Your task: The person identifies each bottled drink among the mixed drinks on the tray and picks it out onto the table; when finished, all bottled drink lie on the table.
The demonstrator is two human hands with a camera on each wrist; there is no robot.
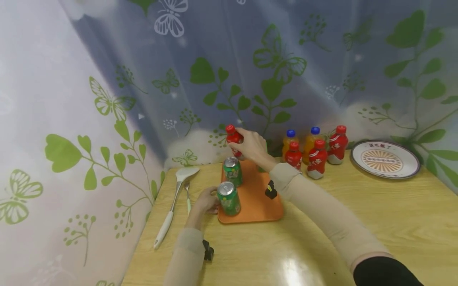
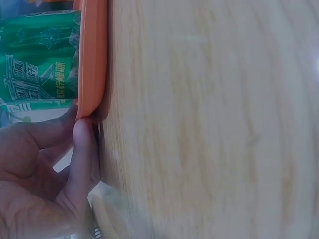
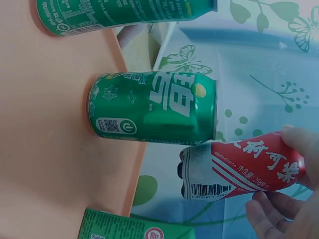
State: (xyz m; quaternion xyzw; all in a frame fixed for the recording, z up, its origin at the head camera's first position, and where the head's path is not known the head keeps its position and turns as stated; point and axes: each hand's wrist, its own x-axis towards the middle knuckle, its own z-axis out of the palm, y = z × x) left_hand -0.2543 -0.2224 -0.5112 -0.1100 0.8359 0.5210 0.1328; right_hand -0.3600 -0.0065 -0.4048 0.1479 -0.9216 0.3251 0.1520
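My right hand [image 1: 255, 146] grips a small red cola bottle [image 3: 244, 167] by its upper part. The bottle is held up behind the back green soda can [image 3: 154, 107], its base clear of the orange tray [image 1: 255, 202] in the right wrist view. A second green soda can [image 1: 229, 202] stands upright at the tray's front left. Low at the tray's left side, my left hand [image 1: 207, 200] pinches the rim between thumb and fingers, as the left wrist view shows. A green carton [image 3: 134, 226] stands on the tray's back right, mostly hidden by my right hand in the head view.
Right of the tray stand several red cola bottles [image 1: 316, 161] and two orange drinks with blue caps [image 1: 289, 141]. A white patterned plate [image 1: 384, 159] leans at the back right. Left of the tray lie a white spatula [image 1: 173, 200] and a fork [image 1: 188, 198]. A patterned curtain [image 1: 229, 79] hangs behind.
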